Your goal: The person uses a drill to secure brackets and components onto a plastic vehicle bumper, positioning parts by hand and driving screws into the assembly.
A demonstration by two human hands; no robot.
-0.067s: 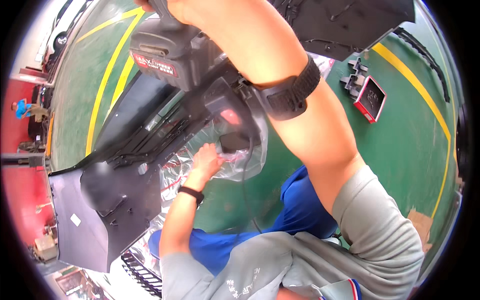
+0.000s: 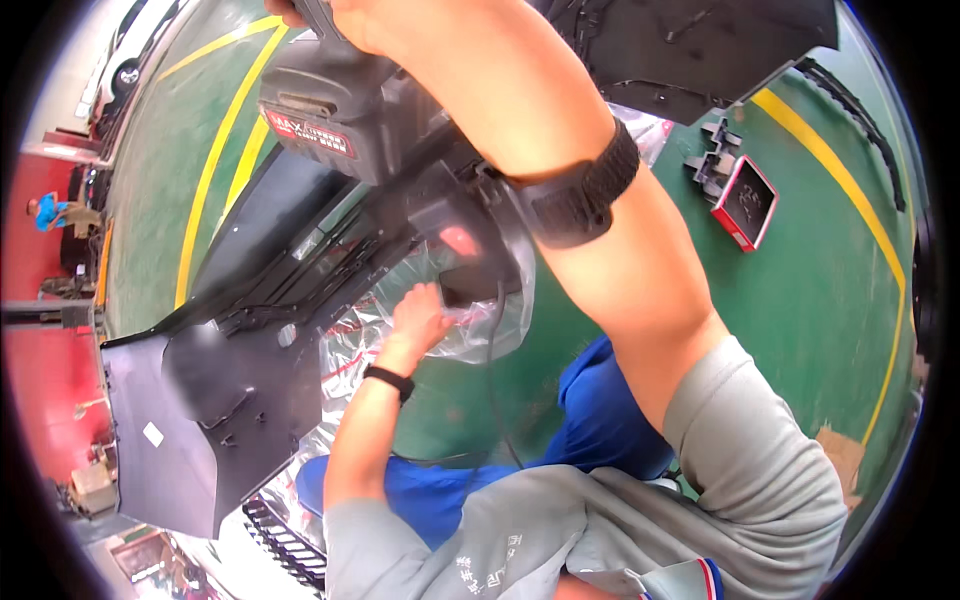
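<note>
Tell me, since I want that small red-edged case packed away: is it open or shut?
Open. The red-edged case lies on the green floor with its dark inside facing up.

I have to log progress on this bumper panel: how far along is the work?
Done: the black bumper panel lies on the green floor, clear plastic wrap partly pulled back. In hand: right hand grips a cordless power tool; left hand rests on the wrap. What remains cannot be judged.
</note>
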